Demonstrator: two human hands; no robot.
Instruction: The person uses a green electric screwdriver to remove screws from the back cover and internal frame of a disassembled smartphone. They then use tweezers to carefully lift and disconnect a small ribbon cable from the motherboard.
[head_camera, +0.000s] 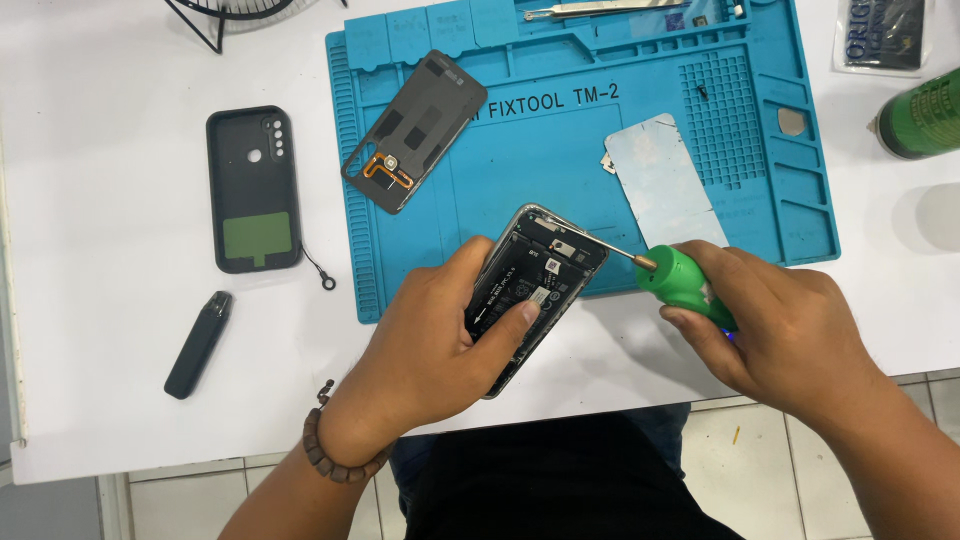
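1. Left hand (435, 335): closed around opened phone (535, 290); thumb across the exposed interior, fingers wrapped round the left edge. Brown bead bracelet (330, 455) on the wrist.
2. Opened phone: back removed, dark internals and small labels showing; held tilted over the near edge of the blue work mat (560, 160), partly over the white table (120, 90).
3. Right hand (770, 320): fingers closed around green screwdriver (685, 285), just right of the phone.
4. Green screwdriver: metal tip angled left, meeting the phone's far upper corner.
5. Blue work mat: ribbed, with compartments along the far and right sides; centre of the table.
6. Removed back cover (415, 130): dark, inner face up, orange flex ring visible; far-left part of the mat.
7. Pale blue plate (660, 180): flat on the mat, right of centre, just beyond the screwdriver.
8. Black phone case (253, 188): inside up, green rectangle within; on the table, left of the mat.
9. Dark slim stick-shaped device (198, 345): near-left on the table.
10. Green bottle (920, 115): lying at the far right edge.
11. Tweezers (590, 10): far edge of the mat.
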